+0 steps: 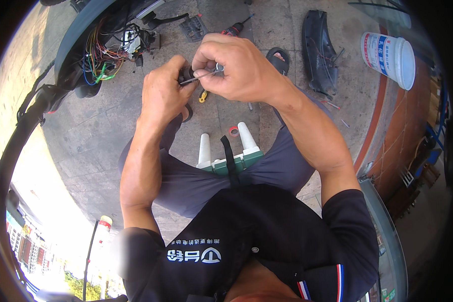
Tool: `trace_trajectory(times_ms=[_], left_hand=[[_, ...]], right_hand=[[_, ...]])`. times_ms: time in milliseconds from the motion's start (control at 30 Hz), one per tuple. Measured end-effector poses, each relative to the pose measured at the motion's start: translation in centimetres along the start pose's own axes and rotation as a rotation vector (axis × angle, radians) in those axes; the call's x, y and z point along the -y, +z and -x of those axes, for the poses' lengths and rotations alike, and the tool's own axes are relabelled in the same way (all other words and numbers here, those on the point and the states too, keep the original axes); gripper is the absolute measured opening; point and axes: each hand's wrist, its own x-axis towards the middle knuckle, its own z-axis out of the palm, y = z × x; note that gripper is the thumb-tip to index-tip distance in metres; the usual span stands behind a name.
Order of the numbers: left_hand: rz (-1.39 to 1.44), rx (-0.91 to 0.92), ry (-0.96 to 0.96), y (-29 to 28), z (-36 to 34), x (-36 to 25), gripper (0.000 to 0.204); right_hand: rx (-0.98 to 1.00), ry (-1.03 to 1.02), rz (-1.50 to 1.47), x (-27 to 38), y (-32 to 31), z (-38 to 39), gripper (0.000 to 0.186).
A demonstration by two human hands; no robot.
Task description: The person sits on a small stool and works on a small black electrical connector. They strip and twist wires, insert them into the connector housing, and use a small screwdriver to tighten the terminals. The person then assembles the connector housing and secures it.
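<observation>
Both hands are raised close together over the ground in front of me. My left hand is closed, its thumb and fingers round a small dark part that they mostly hide. My right hand pinches a thin metal rod with a shiny ring-like end by the fingers. The rod's other end reaches to the dark part at the left fingertips; whether it goes inside cannot be made out.
Tangled coloured wires hang from a vehicle at the upper left. Beyond my hands lies a red and black power drill. A black curved plastic panel and a white bucket are on the right. Red tape lies near a green-and-white stool.
</observation>
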Motion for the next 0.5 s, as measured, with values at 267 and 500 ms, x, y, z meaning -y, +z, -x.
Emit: trace_trajectory(times_ms=[267,500], left_hand=[[0.041,-0.013,-0.036,0.1,-0.1,0.1,0.029],[0.328,-0.135,-0.054,-0.4,0.0,-1.0,0.028]], right_hand=[[-0.004,0.097,-0.089,-0.7,-1.0,-0.2,0.011],[0.029,0.339,-0.414,-1.1,-1.7,-0.2,0.012]])
